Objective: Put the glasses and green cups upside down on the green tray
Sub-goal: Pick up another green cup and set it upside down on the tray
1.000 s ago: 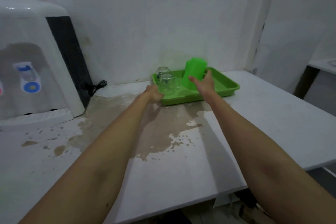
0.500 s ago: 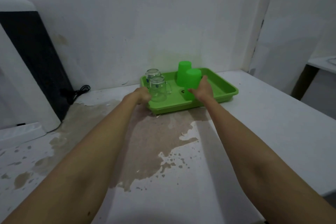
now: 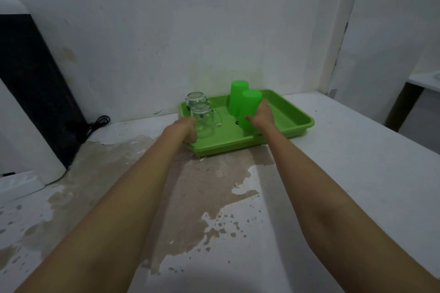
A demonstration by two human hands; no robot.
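On the shallow green plastic tray [image 3: 295, 123], a green plastic cup [image 3: 250, 107] is grasped by the right hand [image 3: 261, 115], and a clear glass mug [image 3: 204, 120] by the left hand [image 3: 188, 127]; both stand upright, mouths down.

Tray [image 3: 297, 123] right half is bare, open to reach from the right. Left half is crowded: two glasses [image 3: 202, 119] and two green cups [image 3: 250, 107], with both hands among them. Wall is close behind the tray. Bench [image 3: 357, 162] in front and right is clear; water dispenser [image 3: 31, 114] blocks far left.
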